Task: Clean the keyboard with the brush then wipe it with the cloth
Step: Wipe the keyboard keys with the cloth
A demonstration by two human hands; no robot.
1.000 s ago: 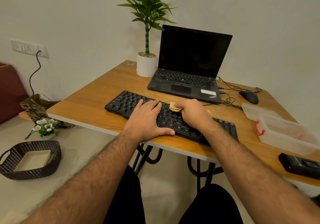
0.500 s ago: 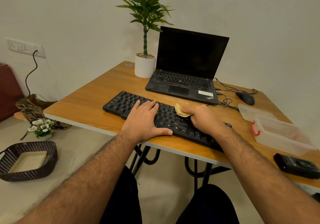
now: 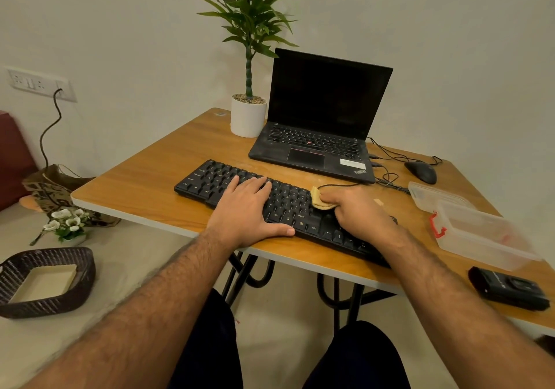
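Here the keyboard [image 3: 270, 205] lay slantwise on the near half of the table [image 3: 144, 190], its left end farther off than its right end. The left hand [image 3: 249, 211] rested flat on the keys left of the middle, fingers straight and together, the thumb stretched along the keyboard's near edge. The right hand [image 3: 357, 211] sat on the right half of the keyboard, fingers curled round a tan cloth [image 3: 319, 201], which it pressed to the keys; a fold of the cloth stuck out at the left of the fingers. No brush could be made out.

Beyond the keyboard stood an open laptop [image 3: 321, 130] with a dark screen, and just left of it a white pot [image 3: 247, 117] with a green plant. A mouse [image 3: 420, 172] lay right of the laptop, cables trailing between them. A clear box [image 3: 480, 232] with a red clip sat at the right edge, and a black device [image 3: 507, 289] lay nearer. On the floor to the left were a woven basket [image 3: 45, 280] and white flowers [image 3: 66, 220].
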